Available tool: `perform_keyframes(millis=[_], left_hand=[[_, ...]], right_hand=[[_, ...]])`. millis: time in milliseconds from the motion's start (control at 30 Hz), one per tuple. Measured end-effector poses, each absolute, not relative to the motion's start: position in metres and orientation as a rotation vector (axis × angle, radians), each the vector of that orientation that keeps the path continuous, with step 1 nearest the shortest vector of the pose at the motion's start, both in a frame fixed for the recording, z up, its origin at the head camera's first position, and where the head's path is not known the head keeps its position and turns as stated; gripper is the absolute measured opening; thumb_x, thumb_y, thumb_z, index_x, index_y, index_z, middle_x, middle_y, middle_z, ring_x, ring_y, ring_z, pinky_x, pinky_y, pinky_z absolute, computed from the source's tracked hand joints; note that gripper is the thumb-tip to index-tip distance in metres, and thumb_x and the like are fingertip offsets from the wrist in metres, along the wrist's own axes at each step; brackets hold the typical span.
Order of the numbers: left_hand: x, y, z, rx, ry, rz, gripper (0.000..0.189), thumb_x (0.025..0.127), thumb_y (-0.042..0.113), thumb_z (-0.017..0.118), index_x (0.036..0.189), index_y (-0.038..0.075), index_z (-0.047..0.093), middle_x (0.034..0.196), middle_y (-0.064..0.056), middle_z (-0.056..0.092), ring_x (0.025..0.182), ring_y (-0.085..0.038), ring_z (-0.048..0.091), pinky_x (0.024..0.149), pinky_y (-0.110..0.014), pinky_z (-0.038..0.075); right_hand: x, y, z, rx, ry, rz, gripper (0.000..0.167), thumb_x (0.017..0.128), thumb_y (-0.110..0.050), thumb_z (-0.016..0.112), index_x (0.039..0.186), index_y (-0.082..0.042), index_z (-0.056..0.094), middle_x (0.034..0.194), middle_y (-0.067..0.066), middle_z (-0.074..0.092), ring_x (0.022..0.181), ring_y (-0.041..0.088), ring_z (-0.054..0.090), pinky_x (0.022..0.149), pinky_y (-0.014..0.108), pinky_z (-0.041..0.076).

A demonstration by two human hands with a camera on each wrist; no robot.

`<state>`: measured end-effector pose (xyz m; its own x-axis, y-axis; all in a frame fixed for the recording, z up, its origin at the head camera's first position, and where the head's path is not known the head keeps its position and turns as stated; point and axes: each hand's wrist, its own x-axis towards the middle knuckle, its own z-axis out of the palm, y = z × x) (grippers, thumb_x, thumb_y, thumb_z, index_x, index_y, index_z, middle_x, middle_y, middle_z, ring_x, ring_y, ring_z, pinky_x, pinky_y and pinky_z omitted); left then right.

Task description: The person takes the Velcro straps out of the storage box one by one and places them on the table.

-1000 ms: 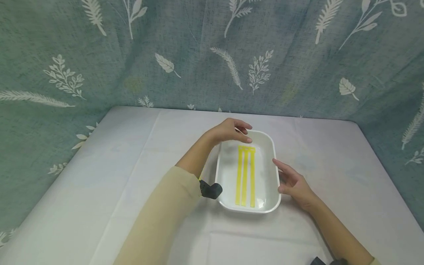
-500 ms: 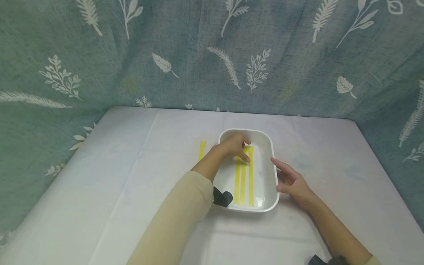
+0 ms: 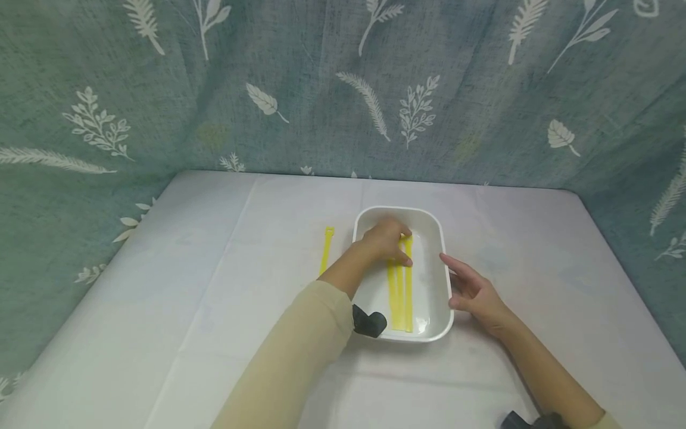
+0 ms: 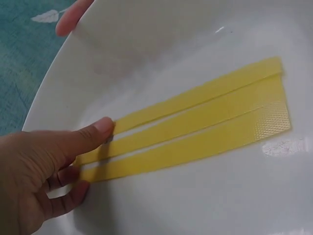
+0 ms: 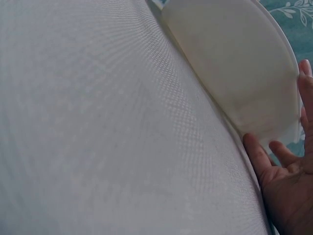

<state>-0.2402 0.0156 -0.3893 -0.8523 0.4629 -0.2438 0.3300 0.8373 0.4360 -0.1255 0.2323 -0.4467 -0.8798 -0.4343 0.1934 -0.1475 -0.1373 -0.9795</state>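
Note:
Several flat yellow cable ties (image 3: 400, 298) lie lengthwise in a white rectangular tray (image 3: 423, 340). My left hand (image 3: 387, 239) reaches inside and pinches their far, head ends between thumb and fingers. In the left wrist view the thumb (image 4: 101, 128) rests at one outer edge of the group, with curled fingertips (image 4: 78, 191) at the other; the textured tail ends fan out slightly. My right hand (image 3: 479, 298) touches the tray's right side, fingers extended near the rim and thumb against the outer wall (image 5: 230, 63).
Another yellow tie (image 3: 326, 250) lies on the white tablecloth (image 3: 225, 333) left of the tray, partly hidden by the left forearm. Behind the table hangs a green-blue curtain (image 3: 300, 149) with white leaf prints.
My left hand has moved from the tray's far left rim down into it and taken hold of the ties. They now lie closer together and slightly farther right. The right hand stays put.

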Motion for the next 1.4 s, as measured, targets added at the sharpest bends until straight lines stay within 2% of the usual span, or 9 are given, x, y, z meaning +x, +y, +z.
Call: perform_keyframes(millis=[233, 467, 733, 833, 933, 1067, 1200, 1300, 1400], left_hand=[[-0.233, 0.025, -0.389, 0.609, 2.683, 0.486, 0.067, 0.069, 0.039, 0.084, 0.129, 0.021, 0.06, 0.12, -0.001, 0.055, 0.114, -0.016, 0.047, 0.086, -0.038, 0.047], [-0.234, 0.028, -0.395, 0.661, 2.723, 0.457, 0.068, 0.069, 0.045, 0.082, 0.129, 0.021, 0.059, 0.117, 0.001, 0.055, 0.113, -0.014, 0.047, 0.085, -0.032, 0.047], [-0.236, 0.028, -0.397, 0.704, 2.712, 0.521, 0.051, 0.07, 0.04, 0.083, 0.115, 0.022, 0.067, 0.108, 0.001, 0.056, 0.103, -0.014, 0.049, 0.084, -0.025, 0.044], [-0.236, 0.027, -0.397, 0.721, 2.689, 0.604, 0.043, 0.071, 0.037, 0.082, 0.108, 0.02, 0.069, 0.098, 0.003, 0.056, 0.092, -0.011, 0.049, 0.077, -0.022, 0.043], [-0.237, 0.026, -0.396, 0.733, 2.62, 0.753, 0.04, 0.075, 0.033, 0.079, 0.109, 0.015, 0.068, 0.091, 0.004, 0.057, 0.085, -0.009, 0.051, 0.073, -0.019, 0.043], [-0.237, 0.027, -0.395, 0.745, 2.505, 0.942, 0.037, 0.081, 0.03, 0.074, 0.11, 0.009, 0.066, 0.09, 0.001, 0.061, 0.082, -0.01, 0.053, 0.073, -0.018, 0.043], [-0.238, 0.028, -0.394, 0.714, 2.455, 1.098, 0.032, 0.084, 0.03, 0.072, 0.106, 0.008, 0.065, 0.092, -0.001, 0.064, 0.081, -0.009, 0.055, 0.068, -0.016, 0.043], [-0.237, 0.027, -0.392, 0.614, 2.363, 1.282, 0.034, 0.085, 0.024, 0.071, 0.111, 0.004, 0.063, 0.094, -0.005, 0.066, 0.078, -0.01, 0.061, 0.065, -0.016, 0.047], [-0.238, 0.027, -0.39, 0.485, 2.212, 1.5, 0.04, 0.086, 0.015, 0.069, 0.121, 0.0, 0.057, 0.094, -0.01, 0.065, 0.078, -0.017, 0.066, 0.067, -0.021, 0.054]], right_hand=[[-0.127, 0.232, -0.448, -0.706, 1.891, -2.139, 0.077, 0.081, -0.015, 0.075, 0.146, -0.007, 0.035, 0.144, -0.01, 0.042, 0.122, 0.008, 0.049, 0.095, 0.022, 0.046], [-0.126, 0.231, -0.447, -0.717, 1.869, -2.159, 0.074, 0.082, -0.011, 0.074, 0.145, -0.009, 0.037, 0.143, -0.01, 0.042, 0.123, 0.007, 0.049, 0.096, 0.021, 0.045], [-0.125, 0.232, -0.445, -0.698, 1.89, -2.154, 0.072, 0.082, -0.011, 0.074, 0.145, -0.012, 0.039, 0.144, -0.008, 0.042, 0.123, 0.007, 0.049, 0.095, 0.021, 0.045], [-0.125, 0.231, -0.444, -0.682, 1.906, -2.149, 0.073, 0.081, -0.011, 0.074, 0.145, -0.01, 0.038, 0.144, -0.008, 0.043, 0.122, 0.007, 0.049, 0.095, 0.02, 0.045], [-0.124, 0.23, -0.445, -0.664, 1.915, -2.144, 0.073, 0.081, -0.011, 0.075, 0.145, -0.01, 0.039, 0.144, -0.01, 0.043, 0.122, 0.006, 0.049, 0.096, 0.02, 0.044], [-0.124, 0.231, -0.445, -0.656, 1.918, -2.143, 0.074, 0.081, -0.011, 0.075, 0.145, -0.01, 0.038, 0.143, -0.012, 0.042, 0.122, 0.004, 0.049, 0.096, 0.019, 0.044], [-0.124, 0.231, -0.445, -0.648, 1.925, -2.136, 0.075, 0.081, -0.011, 0.074, 0.145, -0.009, 0.037, 0.142, -0.013, 0.042, 0.122, 0.004, 0.048, 0.097, 0.019, 0.043], [-0.124, 0.23, -0.445, -0.629, 1.948, -2.118, 0.075, 0.081, -0.012, 0.075, 0.145, -0.009, 0.037, 0.142, -0.014, 0.042, 0.122, 0.004, 0.048, 0.097, 0.018, 0.043], [-0.124, 0.23, -0.444, -0.618, 1.959, -2.109, 0.076, 0.081, -0.012, 0.075, 0.145, -0.008, 0.036, 0.142, -0.015, 0.042, 0.122, 0.003, 0.048, 0.096, 0.018, 0.043]])
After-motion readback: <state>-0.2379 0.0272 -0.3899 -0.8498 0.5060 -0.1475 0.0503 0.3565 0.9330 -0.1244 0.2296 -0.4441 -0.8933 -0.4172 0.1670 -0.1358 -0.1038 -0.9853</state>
